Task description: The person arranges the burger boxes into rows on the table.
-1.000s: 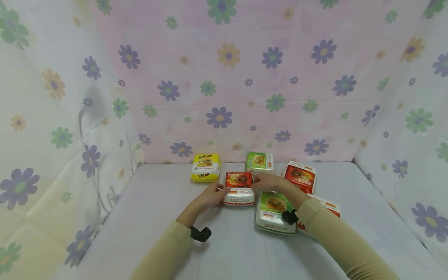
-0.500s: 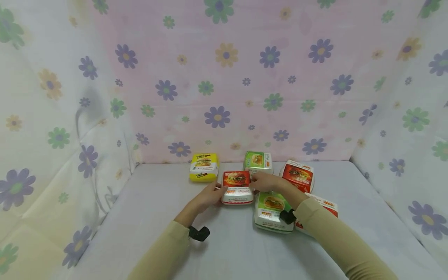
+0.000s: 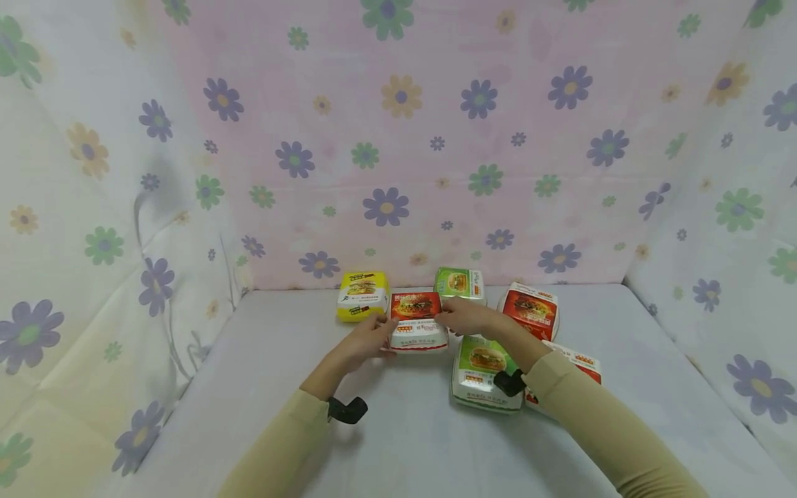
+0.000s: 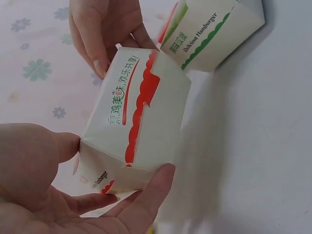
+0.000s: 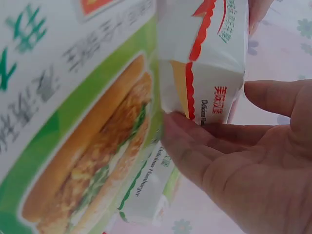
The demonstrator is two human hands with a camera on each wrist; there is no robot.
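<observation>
Both hands hold a red-and-white hamburger box (image 3: 418, 324) by its opposite sides, near the middle of the table. Its lid carries a burger picture. At its left side, my left hand (image 3: 364, 342) has the thumb near the lid and fingers under the bottom edge; the left wrist view shows the white underside and red scalloped trim of the box (image 4: 131, 107). My right hand (image 3: 470, 317) grips the right side, thumb above and fingers below, as the right wrist view shows of that hand (image 5: 234, 156). A shadow under the box suggests it is off the table.
A yellow hamburger box (image 3: 363, 296) stands just behind left. One green box (image 3: 459, 285) is behind right, another green box (image 3: 486, 373) in front right. Two more red boxes, one farther back (image 3: 530, 310), one nearer (image 3: 579, 360) partly under the right sleeve, lie right. Flowered cloth (image 3: 386, 138) walls surround the table.
The held red box has risen off the table and shifted slightly left and away, both hands moving with it. The other boxes stay where they were.
</observation>
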